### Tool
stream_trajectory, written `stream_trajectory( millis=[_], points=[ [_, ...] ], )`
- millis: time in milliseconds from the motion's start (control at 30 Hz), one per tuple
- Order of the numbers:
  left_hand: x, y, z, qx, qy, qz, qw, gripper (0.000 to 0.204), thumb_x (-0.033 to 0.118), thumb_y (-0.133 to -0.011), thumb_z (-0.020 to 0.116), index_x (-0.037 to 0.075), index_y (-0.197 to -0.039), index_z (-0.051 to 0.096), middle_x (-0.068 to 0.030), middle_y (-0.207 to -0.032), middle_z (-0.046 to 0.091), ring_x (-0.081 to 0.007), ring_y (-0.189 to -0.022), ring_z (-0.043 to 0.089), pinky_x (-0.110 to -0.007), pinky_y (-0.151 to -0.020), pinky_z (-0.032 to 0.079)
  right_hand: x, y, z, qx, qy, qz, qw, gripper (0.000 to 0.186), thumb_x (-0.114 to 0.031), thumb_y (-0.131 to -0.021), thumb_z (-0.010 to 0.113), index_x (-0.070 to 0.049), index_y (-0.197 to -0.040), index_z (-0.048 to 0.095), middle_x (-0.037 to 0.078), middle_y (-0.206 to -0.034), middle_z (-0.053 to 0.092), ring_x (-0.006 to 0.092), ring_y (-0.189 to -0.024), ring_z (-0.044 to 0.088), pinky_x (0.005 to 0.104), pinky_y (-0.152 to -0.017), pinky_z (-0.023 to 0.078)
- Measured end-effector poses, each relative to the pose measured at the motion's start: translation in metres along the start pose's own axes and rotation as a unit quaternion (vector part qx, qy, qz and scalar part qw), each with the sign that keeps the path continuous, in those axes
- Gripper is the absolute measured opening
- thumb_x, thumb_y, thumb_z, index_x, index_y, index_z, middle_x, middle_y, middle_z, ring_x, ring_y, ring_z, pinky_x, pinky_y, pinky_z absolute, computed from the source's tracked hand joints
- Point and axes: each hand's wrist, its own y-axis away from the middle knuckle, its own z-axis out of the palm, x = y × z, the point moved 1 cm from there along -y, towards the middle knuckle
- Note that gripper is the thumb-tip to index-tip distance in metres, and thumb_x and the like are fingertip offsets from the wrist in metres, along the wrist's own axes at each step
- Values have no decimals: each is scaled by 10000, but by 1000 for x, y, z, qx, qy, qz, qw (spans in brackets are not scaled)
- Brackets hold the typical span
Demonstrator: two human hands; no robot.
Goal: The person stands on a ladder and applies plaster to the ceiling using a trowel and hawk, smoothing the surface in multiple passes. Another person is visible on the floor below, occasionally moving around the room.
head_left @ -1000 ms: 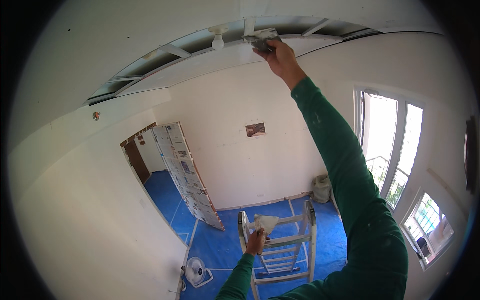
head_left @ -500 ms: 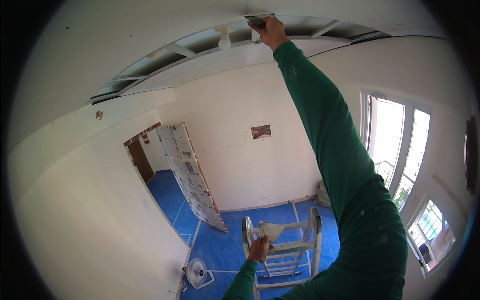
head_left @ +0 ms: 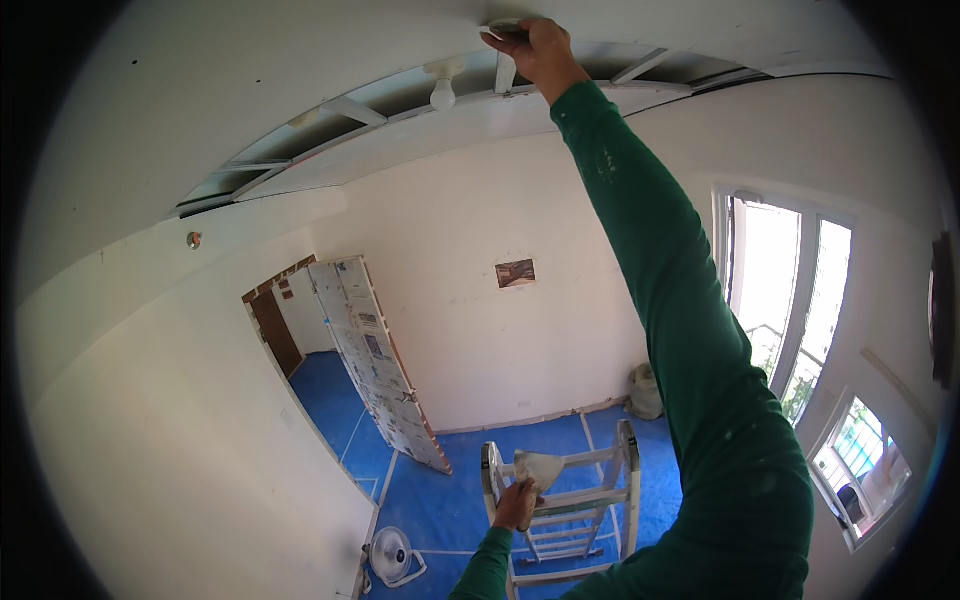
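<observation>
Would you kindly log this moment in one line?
right hand: holds flat blade at ceiling; left hand: holds broad scraper by ladder; fan: on blue floor covering

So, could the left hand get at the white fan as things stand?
Probably not: the white fan looks far below on the blue floor covering, and the left hand holds a flat scraper.

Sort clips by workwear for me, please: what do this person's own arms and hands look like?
Both arms wear long green sleeves to the wrist. The right sleeve has pale specks and smudges, some near its cuff; the left sleeve shows less. The right hand and left hand are ungloved.
</observation>
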Motion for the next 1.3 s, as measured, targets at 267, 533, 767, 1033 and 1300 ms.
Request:
stream_trajectory(
  millis=[267, 533, 767, 1033, 1300],
  points=[
    [-1, -2, -1, -6, -28, 17, 999, 389, 312, -1066, 514, -52, -1121, 641, -166, -847, 758, -263, -781, 767, -374, -729, 581, -49, 52, 65, -52, 42, -6, 998, 176, 47, -983, 381, 140, -1082, 493, 301, -1089, 582, 447, -950, 645, 678, -953, 583],
    [0, -1, 0, -7, 47, 5, 999, 385, 314, -1059, 539, -54, -1126, 629, -175, -937, 739, -284, -781, 769, -379, -734, 593, -107, 113, 138, -48, 47, -19, 998, 173, 31, -992, 388, 148, -1076, 485, 292, -1005, 592, 419, -893, 648, 625, -921, 617],
    [5, 3, 3, 10, 49, -2, 999, 428, 347, -1070, 526, -64, -1139, 627, -165, -943, 730, -274, -774, 765, -379, -717, 595, -123, 145, 122, -161, 60, -96, 981, 256, 39, -994, 390, 168, -1209, 440, 309, -1192, 555, 456, -1024, 640, 638, -985, 582],
    [8, 1, 0, -20, 30, 6, 999, 444, 375, -1076, 512, -51, -1125, 627, -151, -939, 733, -262, -797, 765, -370, -731, 591, -17, 103, -8, -8, 49, 43, 998, 332, 24, -1016, 378, 156, -1321, 393, 296, -1332, 508, 438, -1194, 580, 583, -1013, 584],
    [1, 1, 0, 6, 67, -18, 998, 429, 364, -1071, 524, -48, -1116, 635, -144, -895, 745, -256, -820, 769, -368, -752, 583, 43, 7, -55, 23, 28, 32, 999, 334, 40, -994, 354, 146, -1297, 446, 275, -1299, 540, 435, -1132, 621, 595, -911, 636]
  ],
)
